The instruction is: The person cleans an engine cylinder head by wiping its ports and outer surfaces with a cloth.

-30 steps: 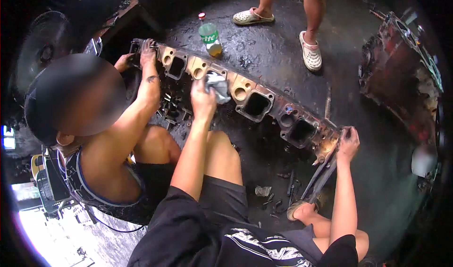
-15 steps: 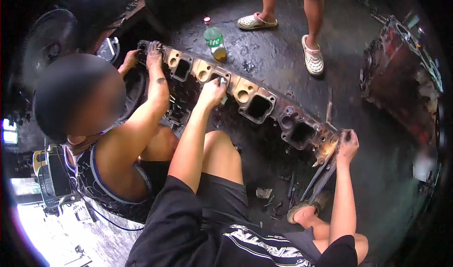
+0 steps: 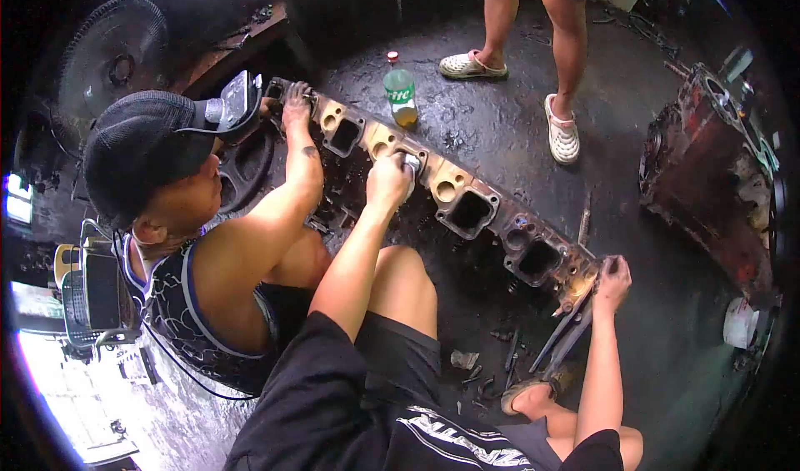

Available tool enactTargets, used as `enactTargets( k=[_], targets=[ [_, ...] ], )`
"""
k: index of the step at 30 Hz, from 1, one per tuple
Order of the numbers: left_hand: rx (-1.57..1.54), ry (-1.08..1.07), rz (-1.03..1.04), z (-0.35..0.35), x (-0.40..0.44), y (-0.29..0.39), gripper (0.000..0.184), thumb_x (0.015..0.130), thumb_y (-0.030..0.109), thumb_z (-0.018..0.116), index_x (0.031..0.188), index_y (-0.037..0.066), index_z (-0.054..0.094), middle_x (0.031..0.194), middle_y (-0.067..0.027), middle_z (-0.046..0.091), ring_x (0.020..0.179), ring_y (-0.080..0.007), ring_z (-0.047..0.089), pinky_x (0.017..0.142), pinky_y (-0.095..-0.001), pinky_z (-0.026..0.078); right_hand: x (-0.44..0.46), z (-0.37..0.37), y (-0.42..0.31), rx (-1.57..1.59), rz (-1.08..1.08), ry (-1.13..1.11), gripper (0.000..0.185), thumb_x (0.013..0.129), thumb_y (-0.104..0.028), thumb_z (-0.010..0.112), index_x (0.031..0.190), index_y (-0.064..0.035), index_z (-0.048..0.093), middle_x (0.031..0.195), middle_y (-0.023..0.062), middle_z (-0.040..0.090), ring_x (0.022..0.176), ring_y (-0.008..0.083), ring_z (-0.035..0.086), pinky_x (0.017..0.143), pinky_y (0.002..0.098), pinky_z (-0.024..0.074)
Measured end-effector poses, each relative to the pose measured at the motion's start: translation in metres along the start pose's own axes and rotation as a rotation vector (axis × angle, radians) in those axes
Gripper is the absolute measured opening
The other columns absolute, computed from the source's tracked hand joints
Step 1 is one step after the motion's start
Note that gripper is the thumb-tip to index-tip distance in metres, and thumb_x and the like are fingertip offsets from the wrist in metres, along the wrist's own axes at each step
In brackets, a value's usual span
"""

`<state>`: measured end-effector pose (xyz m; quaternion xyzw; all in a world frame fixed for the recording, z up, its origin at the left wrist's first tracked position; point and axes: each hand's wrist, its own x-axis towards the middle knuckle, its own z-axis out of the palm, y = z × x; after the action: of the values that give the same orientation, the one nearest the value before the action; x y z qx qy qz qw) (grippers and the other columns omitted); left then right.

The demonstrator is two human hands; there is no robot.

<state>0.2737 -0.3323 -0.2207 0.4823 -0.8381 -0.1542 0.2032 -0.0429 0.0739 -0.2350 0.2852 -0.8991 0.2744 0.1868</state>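
The left hand (image 3: 388,181) is clamping fingers on a rag (image 3: 412,164) near mid-length of the metal block (image 3: 456,176); the right hand (image 3: 613,284) is gripping the block's right end.

Machine workshop — grimy black floor (image 3: 467,138), ported metal casting (image 3: 451,174), scattered bits (image 3: 511,350) — big rusty housing (image 3: 708,188) at right.

Single head-worn view, wide, dark round edges. Looks forward and steeply down from above wearer's shirt (image 3: 358,421); near left hand (image 3: 389,181) and right hand (image 3: 612,284), farther from white shoes (image 3: 562,131) across floor (image 3: 500,142).
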Motion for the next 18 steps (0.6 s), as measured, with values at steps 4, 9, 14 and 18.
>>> enactTargets(
  k=[4, 9, 14, 18],
  targets=[
    [-0.703, 0.35, -0.362, 0.03, -0.019, -0.067, 0.031, 0.093, 0.014, 0.061, 0.117, -0.005, 0.066, 0.101, -0.0214, 0.072, 0.091, -0.0299, 0.07, 0.082, -0.0396, 0.053, 0.002, -0.012, -0.014, 0.017, 0.054, -0.087, 0.019, 0.09, -0.016, 0.064, 0.092, 0.0022, 0.063, 0.093, 0.0213, 0.066, 0.087, 0.0419, 0.064, 0.076, 0.0459, 0.0493],
    [-0.45, 0.779, -0.328, -0.047, -0.004, -0.043, 0.025, 0.093, 0.013, 0.058, 0.108, -0.006, 0.064, 0.102, -0.0225, 0.07, 0.096, -0.0364, 0.066, 0.088, -0.0429, 0.05, -0.001, -0.005, 0.001, 0.032, 0.039, -0.079, 0.02, 0.092, -0.017, 0.065, 0.095, 0.0031, 0.064, 0.093, 0.0217, 0.067, 0.088, 0.0412, 0.065, 0.077, 0.0467, 0.0493],
    [0.164, 0.47, -0.331, -0.021, 0.046, -0.07, 0.034, 0.092, 0.015, 0.053, 0.12, -0.003, 0.061, 0.122, -0.0263, 0.063, 0.114, -0.0447, 0.057, 0.098, -0.0493, 0.046, 0.0, -0.002, 0.01, 0.019, 0.093, -0.154, 0.026, 0.09, -0.02, 0.068, 0.101, 0.0028, 0.067, 0.1, 0.0223, 0.069, 0.093, 0.0412, 0.066, 0.082, 0.0445, 0.0517],
    [-0.017, 0.196, -0.456, -0.025, 0.054, -0.08, 0.041, 0.089, 0.016, 0.049, 0.121, -0.007, 0.058, 0.11, -0.0303, 0.067, 0.122, -0.0459, 0.054, 0.106, -0.0487, 0.04, 0.0, -0.004, 0.013, 0.041, 0.142, -0.204, 0.029, 0.089, -0.023, 0.069, 0.103, 0.0026, 0.068, 0.104, 0.0225, 0.069, 0.097, 0.0408, 0.066, 0.085, 0.0438, 0.0519]
  ],
)
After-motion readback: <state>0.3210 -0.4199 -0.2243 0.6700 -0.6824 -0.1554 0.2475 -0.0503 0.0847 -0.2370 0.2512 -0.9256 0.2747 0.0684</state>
